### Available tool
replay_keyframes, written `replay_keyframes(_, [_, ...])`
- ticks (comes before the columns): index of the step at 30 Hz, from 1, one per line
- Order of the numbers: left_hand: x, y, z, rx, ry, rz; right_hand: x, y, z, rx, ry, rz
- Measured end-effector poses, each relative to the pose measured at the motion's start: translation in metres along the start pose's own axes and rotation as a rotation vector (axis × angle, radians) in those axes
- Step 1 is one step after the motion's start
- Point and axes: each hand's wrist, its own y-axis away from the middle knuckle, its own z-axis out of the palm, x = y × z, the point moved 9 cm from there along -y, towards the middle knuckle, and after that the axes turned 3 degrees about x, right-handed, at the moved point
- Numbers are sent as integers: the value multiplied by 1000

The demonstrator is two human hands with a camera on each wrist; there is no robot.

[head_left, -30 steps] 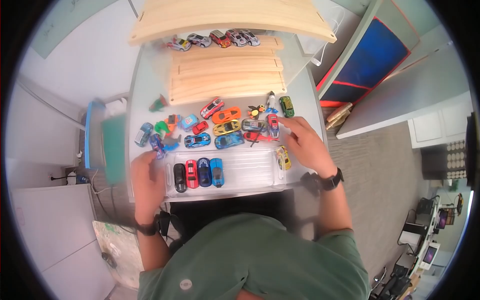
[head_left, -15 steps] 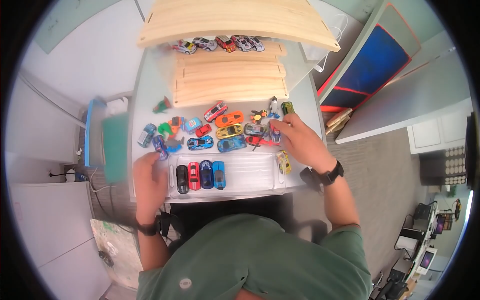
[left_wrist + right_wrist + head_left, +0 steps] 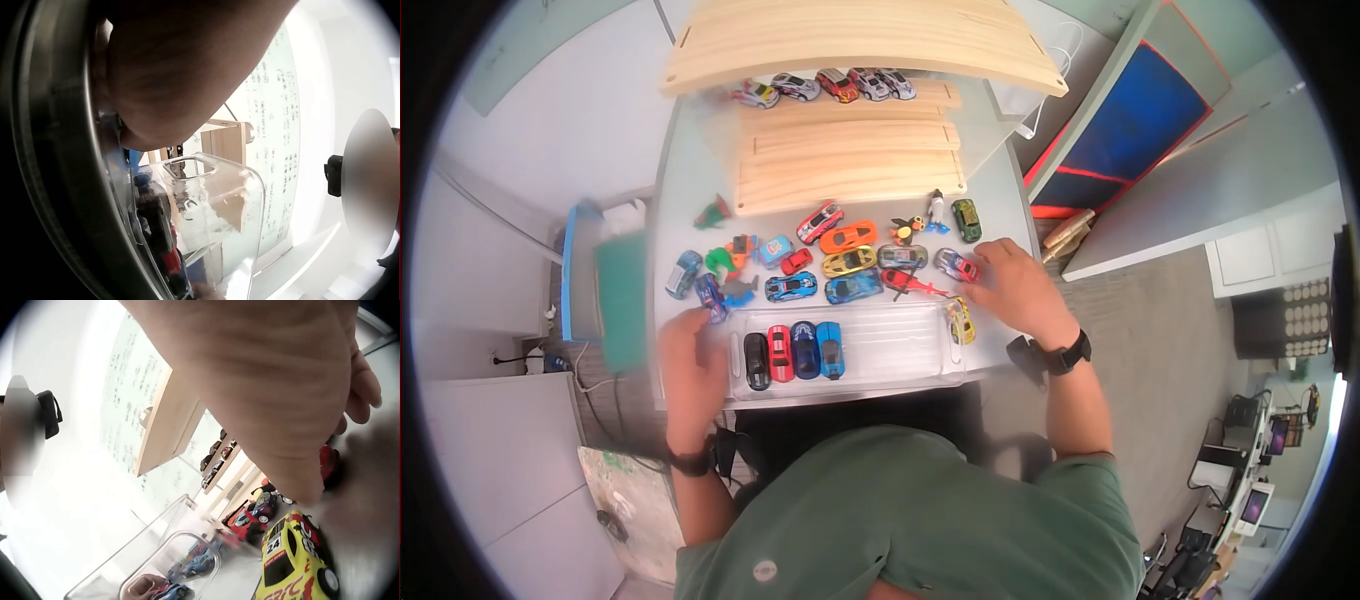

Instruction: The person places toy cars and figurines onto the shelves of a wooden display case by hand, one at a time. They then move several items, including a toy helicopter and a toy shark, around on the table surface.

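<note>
My right hand (image 3: 1025, 292) is at the right of the table, thumb and forefinger at either side of one end of a red-and-blue toy car (image 3: 953, 264), pinching it. In the right wrist view a yellow toy car (image 3: 284, 562) marked 24 stands below the thumb. My left hand (image 3: 693, 360) rests with loose fingers beside the left end of a clear plastic tray (image 3: 890, 345), fingertips close to a blue toy car (image 3: 709, 297). At the tray's left end, black (image 3: 757, 361), red (image 3: 780, 353), dark blue (image 3: 804, 349) and light blue (image 3: 830, 349) toy cars stand in a row.
Behind the tray lie several toy cars, a red toy helicopter (image 3: 910, 283), a penguin figure (image 3: 937, 211) and a grey shark figure (image 3: 740, 287). A wooden rack (image 3: 850, 180) at the back bears a row of cars. A green car (image 3: 966, 220) stands at the far right.
The red-and-blue car has turned from pointing away to lying diagonally, its near end swung right. My right hand moved slightly nearer and right with it. The left hand has stayed by the tray.
</note>
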Motion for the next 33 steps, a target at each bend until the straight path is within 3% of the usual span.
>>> replay_keyframes(1, [0,0,0,-1,-6,3,-1,2,-4,92,-75,-40])
replay_keyframes(4, [1,0,0,-2,-8,5,-1,3,3,44,-259,-38])
replay_keyframes(10, [-1,0,0,-6,-4,4,4,10,4,79,-320,-33])
replay_keyframes(13, [0,0,0,-5,-14,2,8,13,-7,204,-249,-178])
replay_keyframes(16, [1,0,0,-9,-6,1,18,14,-15,292,-117,-128])
replay_keyframes(22, [0,0,-1,-7,11,-7,3,18,-7,202,-199,-55])
replay_keyframes(31, [2,0,-1,-10,7,-4,18,25,-1,197,-239,-161])
replay_keyframes(33, [1,0,-1,-10,11,-5,25,32,-4,206,-260,-100])
